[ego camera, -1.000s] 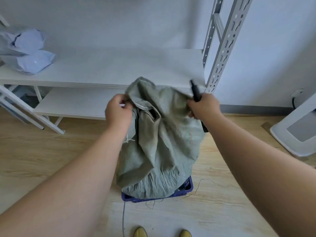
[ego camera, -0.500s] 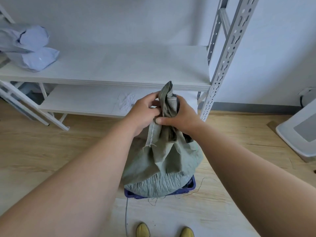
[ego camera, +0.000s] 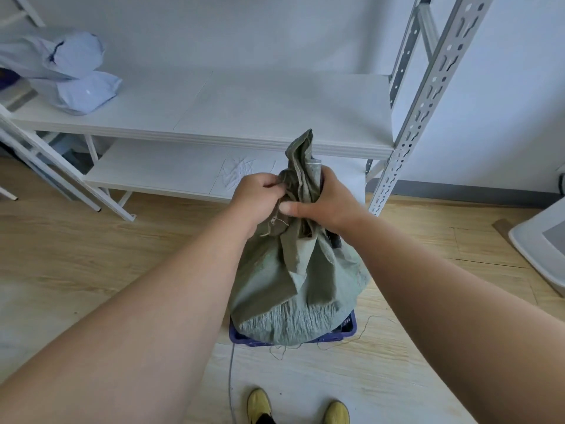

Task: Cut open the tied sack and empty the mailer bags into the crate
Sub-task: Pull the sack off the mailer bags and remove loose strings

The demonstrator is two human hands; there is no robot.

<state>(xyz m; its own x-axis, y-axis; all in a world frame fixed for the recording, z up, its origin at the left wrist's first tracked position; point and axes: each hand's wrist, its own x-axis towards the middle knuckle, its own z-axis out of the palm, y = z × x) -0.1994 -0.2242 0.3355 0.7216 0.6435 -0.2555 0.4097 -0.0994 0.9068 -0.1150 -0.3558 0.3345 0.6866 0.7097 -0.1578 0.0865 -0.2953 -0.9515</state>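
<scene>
The green woven sack point(ego camera: 293, 276) stands bulging in a blue crate point(ego camera: 348, 327) on the floor, with both hands bunched around its gathered neck. The left hand point(ego camera: 260, 198) has its fingers curled into the folds on the near-left side; the right hand point(ego camera: 331, 205) wraps the neck from the other side, thumb pressed across the front. Each grip is closed tight on the cloth. A dark object point(ego camera: 334, 240) shows just beneath the right wrist, perhaps a cutting tool, though too little of it is visible to be sure

Judging from how things lie, the task is in its middle stretch. Loose threads point(ego camera: 360, 335) trail over the floor by the crate and no tie can be made out at the neck, which suggests the cutting is done, but the folds hide the spot and it cannot be confirmed. The sack looks full and no mailer bags are visible in the crate, so the emptying appears to be still ahead: the sack would need to be lifted or upended so its contents drop out

The floor point(ego camera: 91, 255) is pale wood-effect boards. Behind the sack stands a white shelf unit point(ego camera: 244, 117) with slotted metal uprights point(ego camera: 428, 96); two pale blue mailer bags point(ego camera: 82, 75) lie at the left end of its upper shelf, and a crumpled clear film point(ego camera: 238, 175) rests on the lower one. The wall is plain white, a white appliance point(ego camera: 541, 249) sits at the right edge, and yellow shoes point(ego camera: 260, 405) show at the bottom
</scene>
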